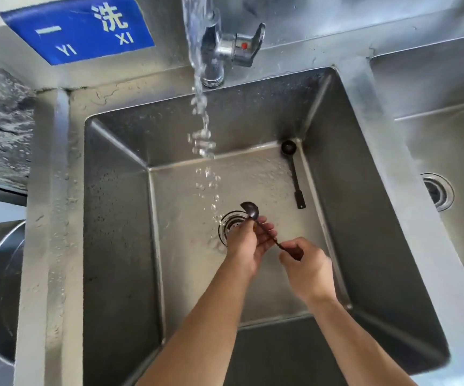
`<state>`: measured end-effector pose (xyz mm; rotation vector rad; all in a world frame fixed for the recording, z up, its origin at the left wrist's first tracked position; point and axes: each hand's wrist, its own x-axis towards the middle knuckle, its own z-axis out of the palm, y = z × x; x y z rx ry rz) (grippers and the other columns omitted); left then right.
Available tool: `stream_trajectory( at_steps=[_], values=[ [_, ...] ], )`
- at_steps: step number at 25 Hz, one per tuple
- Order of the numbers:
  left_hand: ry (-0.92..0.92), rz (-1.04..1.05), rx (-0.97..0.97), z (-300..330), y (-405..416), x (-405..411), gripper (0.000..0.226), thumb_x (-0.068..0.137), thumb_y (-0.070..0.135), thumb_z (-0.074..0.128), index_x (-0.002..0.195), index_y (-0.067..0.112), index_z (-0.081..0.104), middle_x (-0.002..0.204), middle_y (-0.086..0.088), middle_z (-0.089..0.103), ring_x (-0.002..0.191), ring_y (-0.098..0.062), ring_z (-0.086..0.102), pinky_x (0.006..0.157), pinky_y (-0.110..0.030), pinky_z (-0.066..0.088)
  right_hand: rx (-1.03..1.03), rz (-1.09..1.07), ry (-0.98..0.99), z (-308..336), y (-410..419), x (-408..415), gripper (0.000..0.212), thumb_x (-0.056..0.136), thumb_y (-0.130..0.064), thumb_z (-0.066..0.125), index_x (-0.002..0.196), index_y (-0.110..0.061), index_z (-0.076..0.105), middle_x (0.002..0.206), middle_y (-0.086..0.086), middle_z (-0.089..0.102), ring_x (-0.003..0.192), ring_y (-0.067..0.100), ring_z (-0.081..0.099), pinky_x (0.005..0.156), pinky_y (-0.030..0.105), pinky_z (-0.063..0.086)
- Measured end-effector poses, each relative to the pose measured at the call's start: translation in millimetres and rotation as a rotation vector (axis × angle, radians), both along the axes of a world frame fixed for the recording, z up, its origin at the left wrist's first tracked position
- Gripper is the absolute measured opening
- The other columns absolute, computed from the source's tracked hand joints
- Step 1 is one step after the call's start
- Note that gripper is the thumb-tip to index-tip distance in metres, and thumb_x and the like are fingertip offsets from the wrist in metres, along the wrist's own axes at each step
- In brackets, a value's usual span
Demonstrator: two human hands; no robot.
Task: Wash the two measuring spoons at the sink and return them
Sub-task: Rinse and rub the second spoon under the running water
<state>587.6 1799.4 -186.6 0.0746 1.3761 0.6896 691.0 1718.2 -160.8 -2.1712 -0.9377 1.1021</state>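
Note:
Over the drain (pixel 232 221) of a steel sink (pixel 114 218), both my hands hold one dark measuring spoon (pixel 250 210). My right hand (pixel 306 266) pinches the end of its handle. My left hand (pixel 249 243) wraps around the stem just below the bowl, which points up and left. A second black measuring spoon (pixel 293 174) lies alone on the sink floor along the right wall, bowl in the far corner. Water (pixel 203 140) falls from the tap (pixel 219 51) and lands just left of the held spoon.
A second basin (pixel 448 151) with its own drain lies to the right. A blue sign (pixel 77 26) hangs on the back wall at the left. A large round steel bowl (pixel 0 288) sits beyond the sink's left rim.

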Motion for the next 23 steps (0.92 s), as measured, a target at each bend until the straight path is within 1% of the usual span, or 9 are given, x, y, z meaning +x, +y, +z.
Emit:
stream_trajectory(
  at_steps=[2,5,9,13,14,17,19,21,23],
  values=[
    [-0.010,0.015,-0.018,-1,-1,16,0.032,0.106,0.019,0.041,0.088,0.005,0.063,0.068,-0.011,0.067,0.059,-0.024,0.062,0.062,-0.033,0.055,-0.015,-0.020,0.022,-6,4,6,0.015,0.089,-0.017,0.067,0.084,-0.031,0.071,0.074,-0.017,0.071,0.070,-0.004,0.066,0.056,0.007,0.046],
    [0.087,-0.068,0.051,-4,-2,34,0.021,0.102,0.007,0.045,0.092,0.006,0.064,0.074,-0.012,0.064,0.064,-0.026,0.060,0.060,-0.031,0.052,-0.053,-0.019,0.034,-17,16,12,0.019,0.094,-0.019,0.061,0.093,-0.030,0.076,0.081,-0.015,0.073,0.076,0.004,0.067,0.063,0.019,0.050],
    [0.329,-0.277,0.182,-17,10,47,0.031,0.087,-0.010,0.056,0.080,0.016,0.071,0.083,-0.016,0.067,0.080,-0.029,0.062,0.074,-0.039,0.050,-0.106,-0.030,0.097,-34,33,21,0.023,0.094,-0.017,0.058,0.087,-0.025,0.078,0.071,-0.010,0.073,0.067,0.012,0.066,0.059,0.025,0.052],
    [0.434,-0.322,0.226,-33,36,54,0.045,0.081,-0.013,0.058,0.070,0.026,0.077,0.089,-0.014,0.078,0.090,-0.037,0.074,0.085,-0.047,0.061,-0.161,-0.078,0.069,-51,56,30,0.016,0.091,-0.023,0.066,0.080,-0.027,0.078,0.070,-0.014,0.073,0.069,0.009,0.069,0.063,0.025,0.056],
    [0.454,-0.322,0.217,-39,42,57,0.043,0.081,-0.012,0.060,0.072,0.025,0.079,0.089,-0.013,0.079,0.090,-0.036,0.074,0.086,-0.049,0.060,-0.164,-0.091,0.072,-57,63,33,0.014,0.090,-0.023,0.068,0.082,-0.027,0.079,0.071,-0.015,0.073,0.070,0.008,0.069,0.063,0.023,0.055],
    [0.567,-0.320,0.192,-56,63,67,0.022,0.083,-0.002,0.069,0.093,0.014,0.080,0.090,-0.007,0.079,0.088,-0.028,0.075,0.087,-0.046,0.061,-0.163,-0.112,0.081,-72,86,39,0.011,0.090,-0.023,0.070,0.087,-0.025,0.080,0.070,-0.016,0.070,0.070,0.005,0.067,0.059,0.018,0.048],
    [0.626,-0.330,0.193,-65,77,72,0.018,0.083,0.004,0.071,0.097,0.014,0.079,0.091,-0.005,0.078,0.088,-0.026,0.074,0.087,-0.044,0.061,-0.145,-0.113,0.067,-81,101,43,0.011,0.090,-0.023,0.069,0.086,-0.023,0.079,0.069,-0.015,0.068,0.068,0.005,0.066,0.057,0.018,0.045],
    [0.669,-0.338,0.203,-73,92,78,0.015,0.082,0.008,0.071,0.086,0.022,0.077,0.088,-0.001,0.077,0.086,-0.025,0.074,0.084,-0.042,0.061,-0.140,-0.136,0.054,-91,115,47,0.013,0.091,-0.024,0.069,0.082,-0.023,0.078,0.066,-0.016,0.066,0.065,0.006,0.065,0.054,0.020,0.046],
    [0.726,-0.354,0.230,-84,106,82,0.020,0.081,0.011,0.072,0.071,0.029,0.072,0.080,0.006,0.076,0.082,-0.021,0.074,0.081,-0.037,0.061,-0.160,-0.166,0.018,-104,128,51,0.023,0.090,-0.025,0.069,0.067,-0.024,0.073,0.054,-0.015,0.060,0.053,0.004,0.058,0.045,0.019,0.039]
  ],
)
